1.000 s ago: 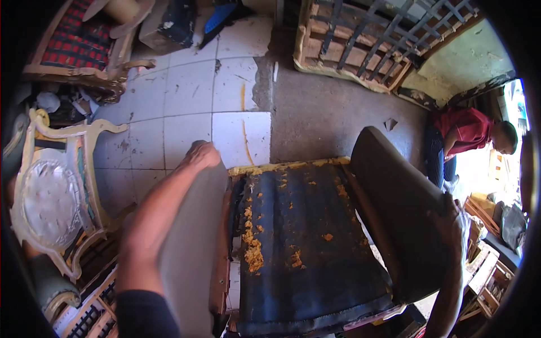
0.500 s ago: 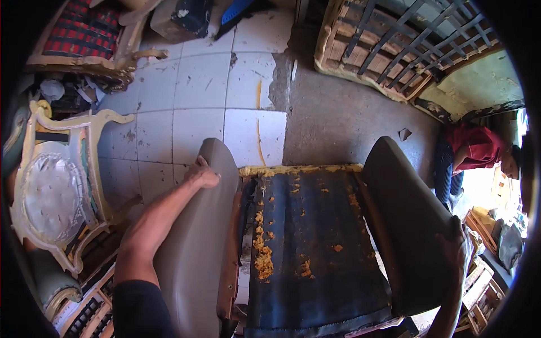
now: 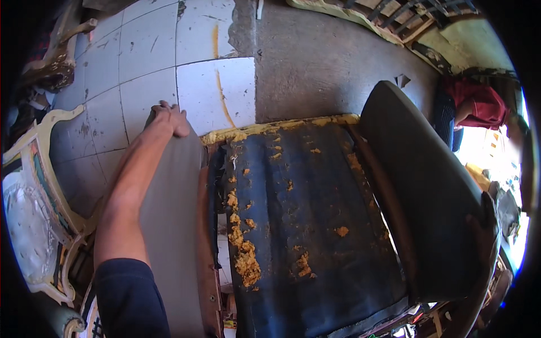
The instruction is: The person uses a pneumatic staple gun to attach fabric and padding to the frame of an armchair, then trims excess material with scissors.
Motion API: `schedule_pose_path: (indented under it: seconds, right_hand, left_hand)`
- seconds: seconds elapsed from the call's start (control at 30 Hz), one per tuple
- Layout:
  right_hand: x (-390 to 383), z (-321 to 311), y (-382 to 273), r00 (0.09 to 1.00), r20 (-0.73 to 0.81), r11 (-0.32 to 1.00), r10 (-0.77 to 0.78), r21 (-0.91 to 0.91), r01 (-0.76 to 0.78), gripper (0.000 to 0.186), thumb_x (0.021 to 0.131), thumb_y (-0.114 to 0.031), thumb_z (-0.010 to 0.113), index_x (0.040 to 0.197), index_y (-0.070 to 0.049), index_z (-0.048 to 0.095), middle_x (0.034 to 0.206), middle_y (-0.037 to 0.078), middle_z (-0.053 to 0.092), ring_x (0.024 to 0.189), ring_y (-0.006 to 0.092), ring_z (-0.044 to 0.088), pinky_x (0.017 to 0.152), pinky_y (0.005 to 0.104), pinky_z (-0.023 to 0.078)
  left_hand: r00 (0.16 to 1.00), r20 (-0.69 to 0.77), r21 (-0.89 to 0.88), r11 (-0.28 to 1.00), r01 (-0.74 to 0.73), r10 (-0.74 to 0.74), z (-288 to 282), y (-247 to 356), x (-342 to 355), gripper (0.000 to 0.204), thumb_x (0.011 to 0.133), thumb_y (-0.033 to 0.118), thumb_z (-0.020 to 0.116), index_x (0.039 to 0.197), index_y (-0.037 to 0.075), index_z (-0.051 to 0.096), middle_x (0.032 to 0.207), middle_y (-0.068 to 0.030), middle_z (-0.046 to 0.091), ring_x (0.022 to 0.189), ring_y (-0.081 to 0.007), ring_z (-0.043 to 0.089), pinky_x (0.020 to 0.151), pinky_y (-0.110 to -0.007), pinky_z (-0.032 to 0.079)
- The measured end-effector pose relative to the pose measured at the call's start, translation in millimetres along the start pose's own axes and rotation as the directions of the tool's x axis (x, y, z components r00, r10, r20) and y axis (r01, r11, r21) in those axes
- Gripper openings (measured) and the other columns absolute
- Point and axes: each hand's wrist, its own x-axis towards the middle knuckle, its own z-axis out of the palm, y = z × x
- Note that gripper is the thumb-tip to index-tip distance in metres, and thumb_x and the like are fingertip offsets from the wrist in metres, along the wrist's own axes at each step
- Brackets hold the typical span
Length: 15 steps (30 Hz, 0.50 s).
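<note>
A stripped armchair frame stands before me, its black seat webbing (image 3: 315, 219) strewn with crumbs of old yellow foam (image 3: 245, 265). Grey-brown padded armrests flank it: the left armrest (image 3: 172, 225) and the darker right armrest (image 3: 420, 197). Over the far top end of the left one lies my left hand (image 3: 171, 119), its fingers curled around the edge. At the near outer edge of the right one is my right hand (image 3: 486, 225), gripping it with the thumb on the inner face; shadow hides part of its fingers. A yellow foam edge (image 3: 282, 127) runs along the seat's far rail.
On the left stands a carved cream chair frame (image 3: 42, 180). White floor tiles (image 3: 149, 96) meet bare concrete (image 3: 321, 62) beyond the seat. A webbed sofa frame (image 3: 389, 17) is at the far right. A person in a red shirt (image 3: 479, 104) bends at the right.
The view has shifted, bringing the armchair closer. My left hand has moved forward along the left armrest to its far end. My right hand stays on the right armrest.
</note>
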Motion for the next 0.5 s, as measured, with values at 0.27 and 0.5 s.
schedule_pose_path:
  seconds: [0.27,0.5]
  right_hand:
    - [-7,-12,-24,0.997,-0.076,0.998,-0.015,-0.067,0.01,0.073,0.079,-0.024,0.077,0.145,-0.006,0.05,0.14,0.021,0.057,0.127,0.0367,0.057,0.107,0.0453,0.045]
    - [-8,-8,-22,0.987,-0.138,0.997,-0.079,0.014,0.081,0.075,0.077,-0.033,0.077,0.143,-0.005,0.052,0.128,0.022,0.062,0.116,0.0392,0.061,0.102,0.0471,0.047]
  left_hand:
    - [0.996,-0.054,0.31,0.949,-0.051,0.071,51,32,-15,0.073,0.089,0.042,0.048,0.153,0.007,0.041,0.159,-0.0138,0.037,0.151,-0.0314,0.027,0.116,-0.073,0.0]
    - [0.908,-0.294,-0.469,0.782,-0.41,0.299,-4,17,-94,0.06,0.103,0.037,0.04,0.153,0.004,0.037,0.152,-0.0239,0.043,0.141,-0.0409,0.041,0.118,-0.043,0.034]
